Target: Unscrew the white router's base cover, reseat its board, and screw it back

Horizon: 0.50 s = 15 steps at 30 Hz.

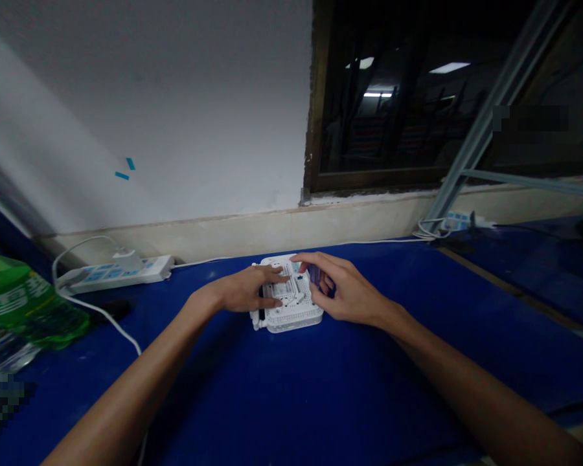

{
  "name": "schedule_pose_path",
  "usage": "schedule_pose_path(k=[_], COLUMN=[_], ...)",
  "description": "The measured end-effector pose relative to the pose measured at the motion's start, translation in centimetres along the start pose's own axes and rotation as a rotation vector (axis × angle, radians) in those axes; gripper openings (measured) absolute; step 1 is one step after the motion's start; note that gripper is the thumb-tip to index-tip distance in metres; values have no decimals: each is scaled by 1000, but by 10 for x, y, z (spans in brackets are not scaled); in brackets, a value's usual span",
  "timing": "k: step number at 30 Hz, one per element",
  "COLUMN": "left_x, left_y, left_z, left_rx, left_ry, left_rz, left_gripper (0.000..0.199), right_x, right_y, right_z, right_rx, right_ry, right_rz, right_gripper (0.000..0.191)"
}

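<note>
A white router [298, 316], with a vented, perforated face and what look like folded antennas along its left side, lies on the blue tabletop [252, 395]. My left hand [245, 288] rests on its left part, fingers spread over the face and the thumb apart. At the right edge of the router is my right hand [347, 288], its thumb and forefinger curled around a small purplish, see-through object [315, 275]. The fingers partly hide that object, so its kind does not show. A small dark blue mark sits on the router's face between the hands.
At left, a white power strip [140, 275] holds a plugged-in white adapter [127, 260], whose cable [111, 317] runs down the table. A green bottle [24, 298] lies beside it. A metal frame post [471, 149] and another power strip [457, 221] stand at right, by a window.
</note>
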<state>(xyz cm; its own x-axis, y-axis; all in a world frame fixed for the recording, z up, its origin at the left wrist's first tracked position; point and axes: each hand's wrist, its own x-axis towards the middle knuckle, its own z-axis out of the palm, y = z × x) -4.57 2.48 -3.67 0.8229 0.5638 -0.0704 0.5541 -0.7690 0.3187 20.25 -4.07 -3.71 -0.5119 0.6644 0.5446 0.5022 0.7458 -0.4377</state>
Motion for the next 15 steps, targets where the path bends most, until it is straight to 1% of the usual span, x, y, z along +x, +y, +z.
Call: schedule_pose_path(k=[2, 6, 8, 11, 12, 15], left_x=[0, 0, 0, 0, -1, -1], left_y=[-1, -3, -3, -3, -2, -2], left_z=[0, 2, 2, 1, 1, 1], left_rx=[3, 4, 7, 5, 1, -8], left_ry=[-4, -1, 0, -8, -7, -1], left_rz=[2, 14, 12, -2, -4, 2], left_gripper=[62, 61, 61, 62, 62, 61], right_x=[0, 1, 1, 0, 0, 1], right_y=[0, 1, 1, 1, 1, 1], right_z=[0, 1, 1, 1, 1, 0], right_rx=[-10, -23, -13, -15, -20, -18], right_ry=[-7, -1, 7, 8, 1, -25], right_rz=[-5, 15, 23, 20, 19, 13], right_gripper=[59, 47, 50, 60, 60, 50])
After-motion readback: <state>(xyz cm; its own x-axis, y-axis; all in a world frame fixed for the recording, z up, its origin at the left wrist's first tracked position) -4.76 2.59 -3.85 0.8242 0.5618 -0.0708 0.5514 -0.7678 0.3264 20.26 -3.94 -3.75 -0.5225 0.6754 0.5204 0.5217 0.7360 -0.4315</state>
